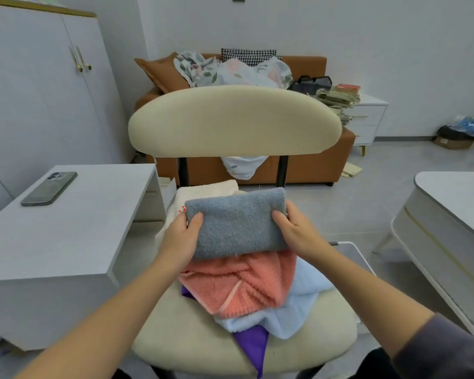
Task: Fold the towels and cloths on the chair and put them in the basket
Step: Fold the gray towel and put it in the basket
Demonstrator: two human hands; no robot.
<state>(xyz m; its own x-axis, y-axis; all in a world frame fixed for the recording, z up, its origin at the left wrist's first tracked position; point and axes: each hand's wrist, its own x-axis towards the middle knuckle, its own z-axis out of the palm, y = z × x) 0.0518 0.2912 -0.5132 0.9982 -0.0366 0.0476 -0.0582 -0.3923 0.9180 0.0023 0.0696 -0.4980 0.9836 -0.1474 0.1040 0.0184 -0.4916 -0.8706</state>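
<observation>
On the cream padded chair [298, 348] lie loose cloths; above them our left hand [182, 236] and right hand [293, 228] each pinch one end of the folded grey terry towel [237, 222].

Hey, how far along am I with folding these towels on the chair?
Done: the grey towel looks folded into a neat block. In hand: your left hand and right hand grip its ends above the chair. Left: the orange towel, light blue towel, purple cloth and cream towel lie loose on the seat. I can't see what's already put away.
</observation>
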